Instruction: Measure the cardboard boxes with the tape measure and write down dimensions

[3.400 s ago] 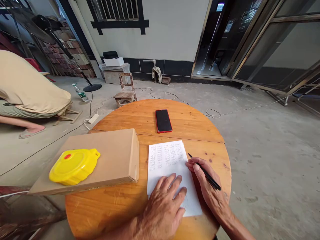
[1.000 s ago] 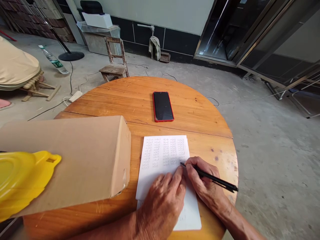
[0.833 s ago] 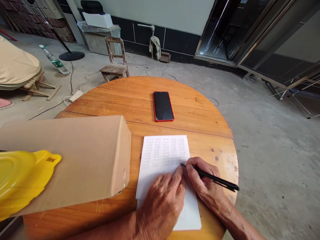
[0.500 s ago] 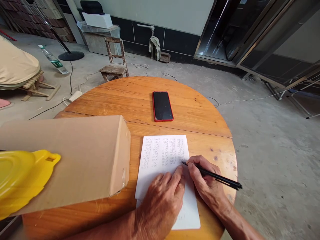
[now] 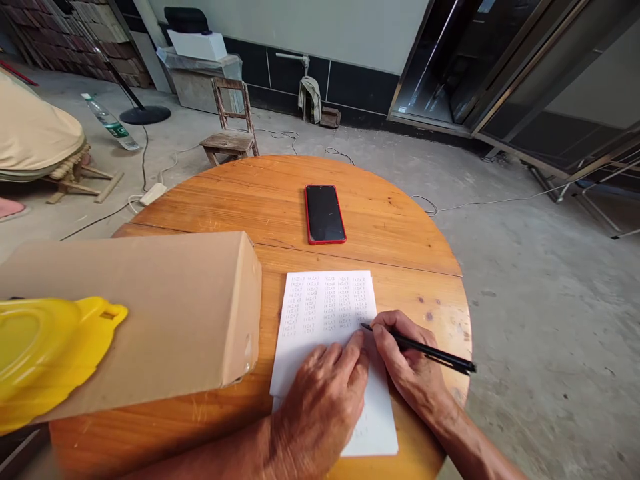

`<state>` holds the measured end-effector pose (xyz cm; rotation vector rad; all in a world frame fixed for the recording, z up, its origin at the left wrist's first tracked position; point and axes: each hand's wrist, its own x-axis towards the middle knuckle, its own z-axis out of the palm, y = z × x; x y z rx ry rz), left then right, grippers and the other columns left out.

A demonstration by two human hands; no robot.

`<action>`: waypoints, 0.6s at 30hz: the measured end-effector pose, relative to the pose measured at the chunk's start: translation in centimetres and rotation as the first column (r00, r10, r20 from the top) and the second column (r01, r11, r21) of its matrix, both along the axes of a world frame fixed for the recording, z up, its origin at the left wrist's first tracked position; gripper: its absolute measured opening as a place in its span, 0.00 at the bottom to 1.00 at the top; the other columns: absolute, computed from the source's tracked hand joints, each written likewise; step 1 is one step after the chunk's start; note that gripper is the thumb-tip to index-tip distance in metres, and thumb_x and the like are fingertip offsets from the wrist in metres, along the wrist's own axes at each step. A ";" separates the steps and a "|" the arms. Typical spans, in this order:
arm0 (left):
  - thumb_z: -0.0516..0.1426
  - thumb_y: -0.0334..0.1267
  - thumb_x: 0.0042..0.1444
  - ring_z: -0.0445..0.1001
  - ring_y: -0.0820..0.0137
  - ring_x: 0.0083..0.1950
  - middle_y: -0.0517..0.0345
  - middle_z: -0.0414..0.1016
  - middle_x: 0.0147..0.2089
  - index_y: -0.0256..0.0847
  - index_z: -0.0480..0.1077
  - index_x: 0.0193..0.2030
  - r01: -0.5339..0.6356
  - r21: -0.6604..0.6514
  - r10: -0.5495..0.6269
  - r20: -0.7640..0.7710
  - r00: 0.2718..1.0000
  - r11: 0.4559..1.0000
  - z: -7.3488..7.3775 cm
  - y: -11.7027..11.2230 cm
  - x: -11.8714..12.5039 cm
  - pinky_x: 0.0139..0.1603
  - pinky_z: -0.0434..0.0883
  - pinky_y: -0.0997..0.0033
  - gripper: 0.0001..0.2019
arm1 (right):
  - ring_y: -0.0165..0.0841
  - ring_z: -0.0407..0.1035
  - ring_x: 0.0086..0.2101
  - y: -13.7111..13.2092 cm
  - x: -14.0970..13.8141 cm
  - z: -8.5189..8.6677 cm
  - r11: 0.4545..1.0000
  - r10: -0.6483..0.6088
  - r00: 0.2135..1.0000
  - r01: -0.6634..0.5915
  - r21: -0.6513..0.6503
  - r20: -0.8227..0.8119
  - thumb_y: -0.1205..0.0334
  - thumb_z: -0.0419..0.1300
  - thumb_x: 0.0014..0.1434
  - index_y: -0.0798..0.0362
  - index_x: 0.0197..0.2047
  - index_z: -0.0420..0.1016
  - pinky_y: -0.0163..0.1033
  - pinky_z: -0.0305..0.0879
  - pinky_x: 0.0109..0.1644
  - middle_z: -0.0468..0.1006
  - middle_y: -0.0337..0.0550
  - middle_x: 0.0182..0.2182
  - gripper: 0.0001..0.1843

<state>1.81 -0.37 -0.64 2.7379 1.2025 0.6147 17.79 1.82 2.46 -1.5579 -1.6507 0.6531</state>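
Observation:
White sheets of paper (image 5: 295, 360) lie on the round wooden table, the top one bearing several columns of small handwritten characters. My left hand (image 5: 323, 400) rests flat on the paper below the writing, fingers stretched out, and covers part of the sheets. In my right hand (image 5: 413, 363) is a black pen (image 5: 435, 351), pinched between thumb and fingers. Its tip touches or nearly touches the paper at the lower end of the rightmost column, close to my left index fingertip. Beyond the paper lies a phone (image 5: 325, 213) with a red case and dark screen.
A cardboard box (image 5: 150, 313) fills the table's left side, with a yellow plastic object (image 5: 55, 353) on top. Past the wooden table (image 5: 240, 200) stands a small worn chair (image 5: 233, 137). A plastic bottle (image 5: 113, 122) and cables are on the concrete floor.
The pen's rear end has shifted slightly left and up. My left hand stays in place on the paper, and the whole view has moved a little.

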 end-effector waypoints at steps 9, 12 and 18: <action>0.48 0.25 0.60 0.72 0.64 0.41 0.52 0.73 0.58 0.37 0.73 0.52 0.007 0.011 -0.006 -0.017 1.000 1.000 0.1 0.1 -0.1 0.43 0.71 0.61 0.18 | 0.29 0.66 0.22 0.0 0.0 -0.1 1.000 -0.002 1.000 0.002 0.004 0.017 0.63 0.54 0.62 0.52 0.28 0.70 0.33 0.64 0.28 0.73 0.36 0.21 0.11; 0.46 0.26 0.60 0.72 0.64 0.41 0.52 0.73 0.58 0.37 0.74 0.50 0.002 0.006 -0.002 -0.017 1.000 1.000 0.1 0.1 -0.1 0.43 0.71 0.60 0.18 | 0.29 0.66 0.23 -0.1 0.0 -0.1 1.000 0.005 0.999 -0.005 -0.005 0.037 0.63 0.54 0.62 0.52 0.28 0.69 0.32 0.64 0.29 0.73 0.36 0.22 0.10; 0.49 0.26 0.60 0.72 0.64 0.42 0.51 0.72 0.59 0.36 0.72 0.53 0.010 0.018 -0.009 -0.029 1.000 1.000 0.0 0.0 -0.2 0.44 0.71 0.61 0.17 | 0.28 0.64 0.23 -0.2 0.1 -0.1 0.999 0.026 0.999 -0.025 -0.030 0.023 0.63 0.54 0.62 0.52 0.28 0.69 0.32 0.62 0.28 0.72 0.35 0.22 0.11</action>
